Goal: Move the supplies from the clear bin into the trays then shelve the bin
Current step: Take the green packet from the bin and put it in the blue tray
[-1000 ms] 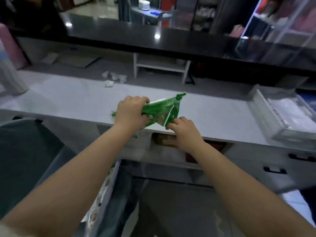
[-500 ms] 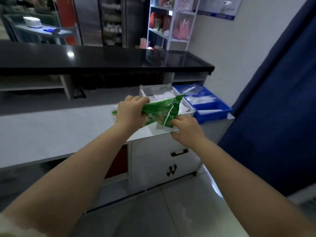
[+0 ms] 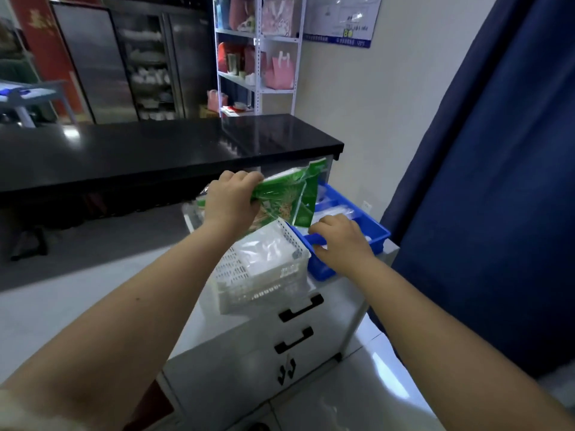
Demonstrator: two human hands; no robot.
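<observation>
While the left hand is gripping a green packet by its upper left edge, fingers curled tight over the plastic, the packet is hanging above the seam between the white tray and the blue tray, tilted, with its lower corner pointing down toward the blue one. The right hand is sitting on the near rim of the blue tray, fingers bent over the edge and clasping it, not touching the packet. Both trays are sitting side by side on the white counter, touching or nearly so, the white one to the left. The white tray is holding clear-wrapped white supplies; the blue tray is showing clear-wrapped items in its compartments, contents too blurred to identify. A white cabinet with black drawer handles is standing below the trays. A black raised countertop is running behind, a white shelf rack with pink bags beyond it, and a dark blue curtain is hanging at right.
</observation>
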